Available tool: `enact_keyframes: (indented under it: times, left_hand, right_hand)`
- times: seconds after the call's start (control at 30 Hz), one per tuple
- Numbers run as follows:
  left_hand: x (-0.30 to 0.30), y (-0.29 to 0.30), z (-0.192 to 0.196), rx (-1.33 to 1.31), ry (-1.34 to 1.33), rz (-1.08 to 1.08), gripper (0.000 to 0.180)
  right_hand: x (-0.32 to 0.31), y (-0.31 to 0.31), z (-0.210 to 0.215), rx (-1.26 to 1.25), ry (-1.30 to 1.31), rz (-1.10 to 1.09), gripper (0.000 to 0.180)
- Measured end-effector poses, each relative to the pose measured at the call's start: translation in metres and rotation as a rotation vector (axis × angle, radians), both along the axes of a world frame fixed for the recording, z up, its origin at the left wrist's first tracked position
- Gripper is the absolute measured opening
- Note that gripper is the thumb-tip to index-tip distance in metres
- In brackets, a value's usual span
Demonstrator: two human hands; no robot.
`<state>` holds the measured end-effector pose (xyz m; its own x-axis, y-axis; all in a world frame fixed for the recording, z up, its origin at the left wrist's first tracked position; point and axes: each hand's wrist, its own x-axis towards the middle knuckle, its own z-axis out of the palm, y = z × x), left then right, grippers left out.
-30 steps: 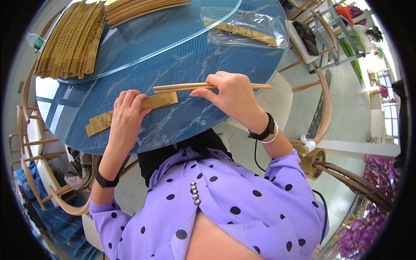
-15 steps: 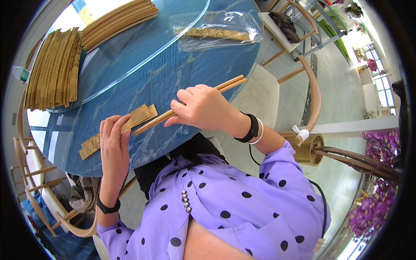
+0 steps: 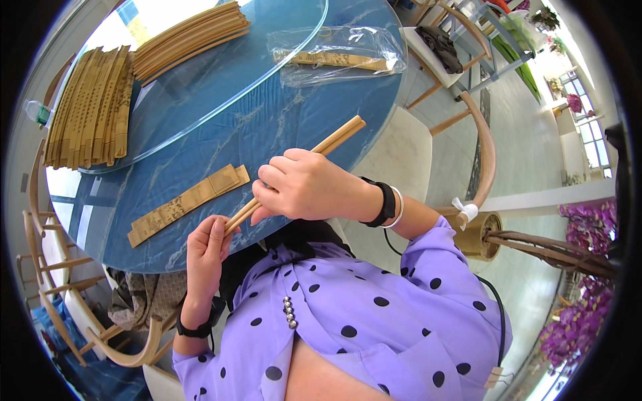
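Note:
A pair of light wooden chopsticks (image 3: pixel 340 135) runs slantwise across the near edge of the table, the far end up to the right. Around their middle my right hand (image 3: pixel 301 184) is closed, back of the hand upward. My left hand (image 3: pixel 204 252) pinches the lower left end between thumb and fingers. Just beyond, two flat brown paper chopstick sleeves (image 3: pixel 184 206) lie overlapping on the blue tabletop, touched by neither hand. Dark print shows on the sleeves.
On the glass turntable (image 3: pixel 221 100) at the far left lie a stack of printed paper sleeves (image 3: pixel 90 110) and a pile of chopsticks (image 3: pixel 190 40). A clear plastic bag (image 3: pixel 341 57) with a sleeve inside lies at the far right. Chairs (image 3: pixel 485 144) flank the table.
My left hand has left the paper sleeves and moved right to the chopsticks' lower end. My right hand has come slightly nearer with the chopsticks. The sleeves are now uncovered.

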<state>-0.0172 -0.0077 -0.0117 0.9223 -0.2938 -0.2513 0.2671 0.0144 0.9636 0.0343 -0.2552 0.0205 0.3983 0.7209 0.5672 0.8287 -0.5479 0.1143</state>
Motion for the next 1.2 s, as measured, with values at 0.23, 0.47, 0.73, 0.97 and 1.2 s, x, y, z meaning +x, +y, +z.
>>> enact_keyframes:
  times: [0.23,0.47,0.73,0.97,1.2]
  left_hand:
    - [0.003,-0.001,0.003,-0.041,0.016,-0.041,0.04]
    - [0.005,0.003,0.004,0.002,-0.004,-0.089,0.046]
    - [0.023,0.033,0.027,0.192,-0.273,-0.005,0.034]
    - [0.06,0.041,0.032,0.913,-0.734,-0.207,0.033]
    - [0.084,0.028,-0.008,1.003,-0.927,-0.323,0.037]
  right_hand:
    - [-0.001,0.0,0.006,-0.028,0.061,-0.001,0.045]
    - [0.003,0.0,0.002,-0.004,0.193,-0.009,0.046]
    - [-0.001,-0.014,-0.001,0.063,0.212,-0.149,0.046]
    - [0.001,-0.024,-0.008,0.16,0.322,-0.268,0.043]
    - [-0.001,-0.027,0.002,0.284,0.778,-0.489,0.038]
